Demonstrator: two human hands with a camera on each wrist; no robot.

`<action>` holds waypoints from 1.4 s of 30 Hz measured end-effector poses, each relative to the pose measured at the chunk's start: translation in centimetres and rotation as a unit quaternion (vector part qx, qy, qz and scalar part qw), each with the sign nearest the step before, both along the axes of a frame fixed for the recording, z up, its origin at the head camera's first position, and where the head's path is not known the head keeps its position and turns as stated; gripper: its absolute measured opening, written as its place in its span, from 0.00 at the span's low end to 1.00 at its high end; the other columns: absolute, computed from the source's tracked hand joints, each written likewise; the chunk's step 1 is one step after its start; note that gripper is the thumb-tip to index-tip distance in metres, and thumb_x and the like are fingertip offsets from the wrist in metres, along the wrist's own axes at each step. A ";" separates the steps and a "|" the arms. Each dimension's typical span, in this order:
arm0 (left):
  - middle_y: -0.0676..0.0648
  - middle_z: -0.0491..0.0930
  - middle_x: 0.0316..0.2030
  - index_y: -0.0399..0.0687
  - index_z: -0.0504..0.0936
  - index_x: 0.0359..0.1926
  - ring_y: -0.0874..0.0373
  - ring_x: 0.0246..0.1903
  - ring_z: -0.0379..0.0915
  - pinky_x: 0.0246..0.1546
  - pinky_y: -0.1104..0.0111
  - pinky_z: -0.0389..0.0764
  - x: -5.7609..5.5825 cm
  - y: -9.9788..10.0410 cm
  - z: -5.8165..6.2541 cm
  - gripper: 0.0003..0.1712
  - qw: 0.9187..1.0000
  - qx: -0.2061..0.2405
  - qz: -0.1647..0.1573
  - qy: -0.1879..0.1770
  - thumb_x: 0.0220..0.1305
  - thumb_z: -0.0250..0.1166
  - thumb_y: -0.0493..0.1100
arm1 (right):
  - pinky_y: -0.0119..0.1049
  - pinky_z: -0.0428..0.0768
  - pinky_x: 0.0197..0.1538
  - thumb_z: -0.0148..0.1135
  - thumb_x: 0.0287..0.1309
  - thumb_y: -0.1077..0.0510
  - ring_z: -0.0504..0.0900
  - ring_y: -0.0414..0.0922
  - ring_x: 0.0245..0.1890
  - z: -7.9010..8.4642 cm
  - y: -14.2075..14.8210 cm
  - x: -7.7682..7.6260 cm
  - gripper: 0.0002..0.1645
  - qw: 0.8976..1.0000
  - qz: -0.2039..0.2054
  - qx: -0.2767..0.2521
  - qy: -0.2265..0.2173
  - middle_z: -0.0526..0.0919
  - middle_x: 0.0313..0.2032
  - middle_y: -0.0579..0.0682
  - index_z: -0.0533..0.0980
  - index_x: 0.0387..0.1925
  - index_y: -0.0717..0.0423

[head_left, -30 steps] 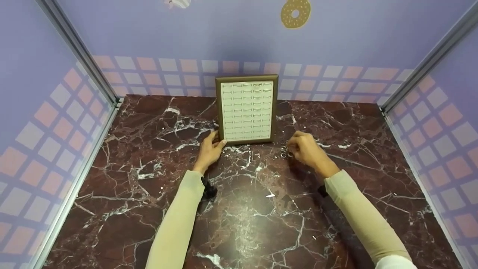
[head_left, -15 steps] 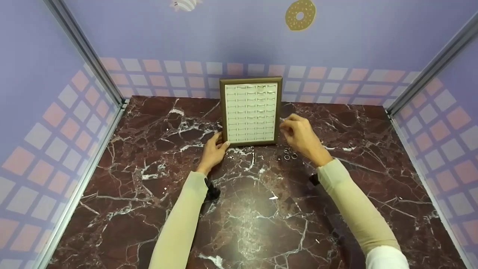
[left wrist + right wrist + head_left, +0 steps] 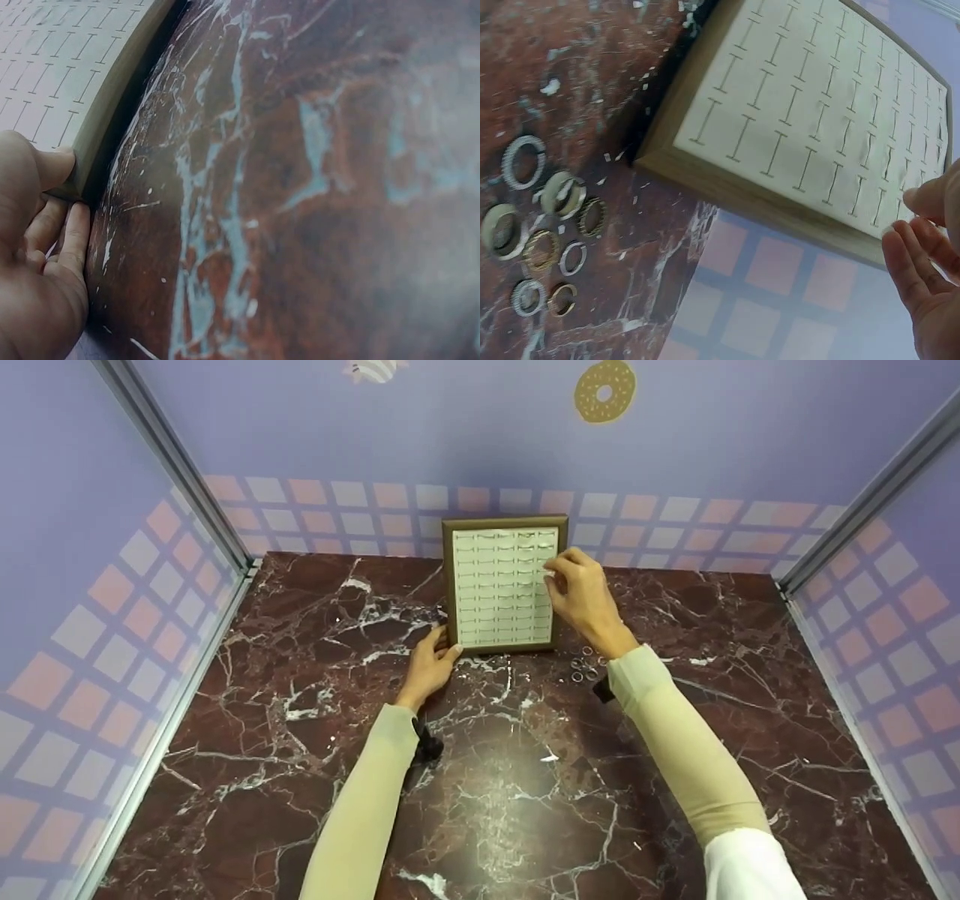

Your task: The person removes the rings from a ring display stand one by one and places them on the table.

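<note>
A ring display board [image 3: 472,639] with a wooden frame and rows of slots in a pale pad leans upright at the back wall. My left hand [image 3: 427,667] grips its lower left corner, thumb [image 3: 54,166] on the front and fingers beneath and behind. At the right column, a little above mid-height, my right hand [image 3: 589,596] pinches a ring, mostly hidden by thumb and fingertips. A few slots in the upper right part carry rings. Several loose gold and silver rings [image 3: 561,196] lie on the table below the right wrist.
The dark red marble-patterned table [image 3: 495,780] reaches to purple walls with pink and white squares. Behind the board stands the back wall [image 3: 300,427]; metal posts [image 3: 161,450] mark the corners.
My right hand has moved from the loose rings up and leftward to the board's right column. The left hand keeps its grip on the corner. The head view has shifted slightly.
</note>
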State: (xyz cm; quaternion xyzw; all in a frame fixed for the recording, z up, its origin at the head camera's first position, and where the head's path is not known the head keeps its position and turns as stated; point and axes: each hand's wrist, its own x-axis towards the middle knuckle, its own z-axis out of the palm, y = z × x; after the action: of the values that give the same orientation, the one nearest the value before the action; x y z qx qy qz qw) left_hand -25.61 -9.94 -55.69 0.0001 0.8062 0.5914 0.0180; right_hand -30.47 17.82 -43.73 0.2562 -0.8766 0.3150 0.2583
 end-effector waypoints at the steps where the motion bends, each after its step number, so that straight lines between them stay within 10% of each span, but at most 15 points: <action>1: 0.33 0.74 0.72 0.36 0.65 0.79 0.42 0.71 0.72 0.74 0.57 0.76 0.0 0.0 0.0 0.34 1.000 -0.002 -0.001 0.000 0.79 0.63 0.39 | 0.39 0.88 0.39 0.67 0.60 0.74 0.84 0.53 0.35 0.1 -0.2 -0.2 0.10 1.000 -0.001 -0.004 0.002 0.84 0.40 0.63 0.86 0.44 0.71; 42: 0.32 0.76 0.69 0.33 0.68 0.77 0.41 0.69 0.74 0.73 0.57 0.77 0.1 0.0 0.1 0.32 1.000 -0.003 0.001 0.020 0.78 0.63 0.36 | 0.41 0.86 0.45 0.63 0.70 0.69 0.85 0.54 0.41 1.7 -3.9 -4.2 0.06 0.997 -0.042 -0.065 0.030 0.85 0.41 0.61 0.85 0.39 0.68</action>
State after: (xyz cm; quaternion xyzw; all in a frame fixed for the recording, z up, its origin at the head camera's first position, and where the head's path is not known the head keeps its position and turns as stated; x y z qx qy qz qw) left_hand -25.55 -9.90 -55.59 0.0114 0.8083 0.5886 0.0012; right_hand -34.69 13.90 -42.04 0.2111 -0.8561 0.3521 0.3141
